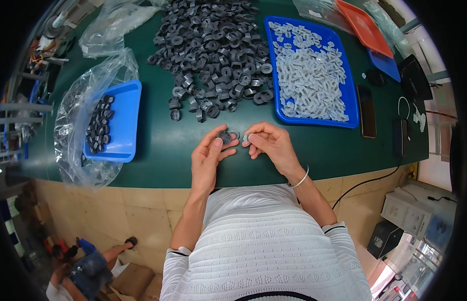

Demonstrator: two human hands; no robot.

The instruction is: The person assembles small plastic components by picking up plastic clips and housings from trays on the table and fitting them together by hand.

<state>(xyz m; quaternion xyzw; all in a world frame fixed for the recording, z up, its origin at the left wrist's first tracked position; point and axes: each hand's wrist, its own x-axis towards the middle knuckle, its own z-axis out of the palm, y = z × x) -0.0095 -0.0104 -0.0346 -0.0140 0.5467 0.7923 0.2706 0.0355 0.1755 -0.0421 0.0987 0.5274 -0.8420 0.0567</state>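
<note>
Both hands meet over the near edge of the green table (163, 150). The left hand (208, 158) pinches a dark grey ring-shaped part (225, 136) between thumb and curled forefinger; the remaining fingers fold loosely beneath it. The right hand (271, 143) pinches a small pale grey plastic piece (246, 138) at its fingertips, thumb pressed against forefinger, the other fingers bunched close behind. The two parts sit just beside each other between the two sets of fingertips; contact between them cannot be told. A silver bangle (299, 179) circles the right wrist. Beyond the fingertips lies a large heap of dark grey rings (213, 50). Beyond the right fingers and slightly outward stands a blue tray of pale grey pieces (311, 75). Well outward of the left fingers, a second blue tray (124, 120) half inside a clear plastic bag (75, 135) holds a row of dark rings.
</note>
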